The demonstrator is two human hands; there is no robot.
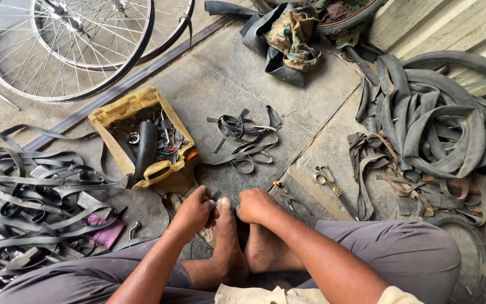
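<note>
My left hand (194,212) is closed on a thin rubber strip (216,196) above my foot (226,236), to keep it tight; my right hand (256,205), just beside, is a fist, holding nothing I can see.

Grey concrete floor (226,73), cracked slabs; daylight; pale wooden planks (423,22) top right.

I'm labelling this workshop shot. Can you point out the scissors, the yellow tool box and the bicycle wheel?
Brass-handled metal scissors (328,181), head view, on the pivot.
Worn yellow plastic tool box (120,111), head view, on its far rim.
Spoked metal bicycle wheel (120,72), head view, on the rim.
</note>
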